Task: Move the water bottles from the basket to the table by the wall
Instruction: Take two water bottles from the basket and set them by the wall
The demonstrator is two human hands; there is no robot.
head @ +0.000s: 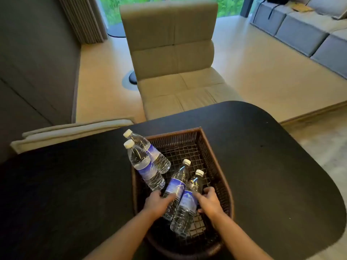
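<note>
A dark brown wicker basket (212, 152) stands on a black table (272, 166). Several clear water bottles with white caps and blue labels are in it. Two of them (148, 152) (144, 166) lean over the basket's left rim with their caps up. Two more lie inside, pointing away from me. My left hand (157, 203) wraps around the left one (177, 184). My right hand (210, 201) grips the right one (189, 199) at its label. Both held bottles rest in the basket.
A beige cushioned chair (172, 59) stands beyond the table's far edge. A second beige chair back (71, 130) shows at the left edge. A dark wall panel (33, 62) runs along the left. A grey sofa (309, 30) sits far right.
</note>
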